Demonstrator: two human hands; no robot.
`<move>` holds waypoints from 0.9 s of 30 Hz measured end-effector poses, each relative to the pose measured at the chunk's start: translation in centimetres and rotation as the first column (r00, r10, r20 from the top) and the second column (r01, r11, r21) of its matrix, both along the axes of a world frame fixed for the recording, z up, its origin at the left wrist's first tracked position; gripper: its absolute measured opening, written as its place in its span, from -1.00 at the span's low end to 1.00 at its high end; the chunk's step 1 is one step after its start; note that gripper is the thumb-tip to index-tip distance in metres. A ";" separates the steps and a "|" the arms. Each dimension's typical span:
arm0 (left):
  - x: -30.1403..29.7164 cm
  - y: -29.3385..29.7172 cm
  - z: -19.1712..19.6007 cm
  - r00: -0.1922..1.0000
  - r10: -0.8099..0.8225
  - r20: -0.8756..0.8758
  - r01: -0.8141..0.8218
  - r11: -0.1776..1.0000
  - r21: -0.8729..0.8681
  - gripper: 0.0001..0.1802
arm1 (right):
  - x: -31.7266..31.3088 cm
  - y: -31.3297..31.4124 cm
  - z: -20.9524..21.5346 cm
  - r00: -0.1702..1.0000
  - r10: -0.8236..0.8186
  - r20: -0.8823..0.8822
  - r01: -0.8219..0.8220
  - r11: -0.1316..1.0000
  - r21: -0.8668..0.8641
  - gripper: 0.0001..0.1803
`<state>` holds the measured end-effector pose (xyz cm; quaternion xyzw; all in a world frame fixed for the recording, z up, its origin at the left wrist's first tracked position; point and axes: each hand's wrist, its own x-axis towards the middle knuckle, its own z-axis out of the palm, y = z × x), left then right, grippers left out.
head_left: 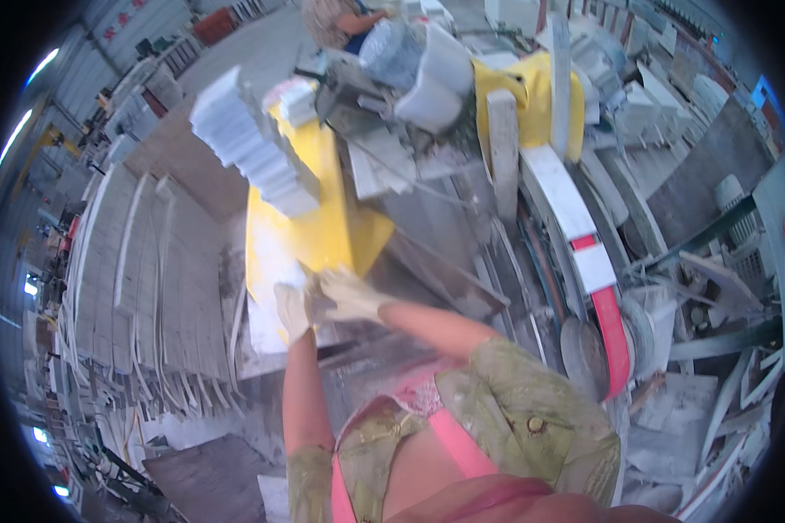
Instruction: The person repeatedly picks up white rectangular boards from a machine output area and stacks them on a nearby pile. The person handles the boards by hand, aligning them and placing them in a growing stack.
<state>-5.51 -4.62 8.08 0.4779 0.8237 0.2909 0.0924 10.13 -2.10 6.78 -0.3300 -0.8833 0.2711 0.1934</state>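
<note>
Both of my hands wear off-white gloves and come together at the near end of a yellow-covered bench. My left hand is over the bench's pale, dusty near edge, its fingers blurred and partly hidden. Beside it, my right hand reaches in from the right with fingers bent toward the left one. Whatever lies between them is too smeared to make out. Just beyond my hands, a tall leaning stack of white stone tiles stands on the yellow cover. A smaller stack of white pieces sits farther back.
Long pale slabs lean in rows on the left. To the right runs a narrow curved rail with white and red parts. Yellow sheeting hangs behind it, near a white tub. Another person is at the far side.
</note>
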 end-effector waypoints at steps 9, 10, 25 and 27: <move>1.3 -0.3 2.0 0.989 0.099 0.109 -0.096 0.995 -0.033 -0.19 | 20.6 -1.1 -2.1 0.815 -0.520 -0.256 0.572 0.795 0.204 -0.73; 1.5 -0.2 2.2 0.989 0.111 0.097 -0.109 0.994 -0.023 -0.19 | 23.8 -1.4 -2.2 0.730 -0.568 -0.380 0.679 0.668 0.304 -0.78; -0.5 0.3 0.7 0.998 -0.063 0.027 0.064 0.998 -0.017 -0.23 | 47.9 -13.1 -7.9 0.175 -0.971 0.163 0.839 0.234 0.491 -0.33; -0.1 0.2 1.0 0.995 -0.040 0.090 0.039 0.999 0.014 -0.24 | 47.5 -13.2 -7.7 0.171 -0.982 0.075 0.832 0.185 0.523 -0.33</move>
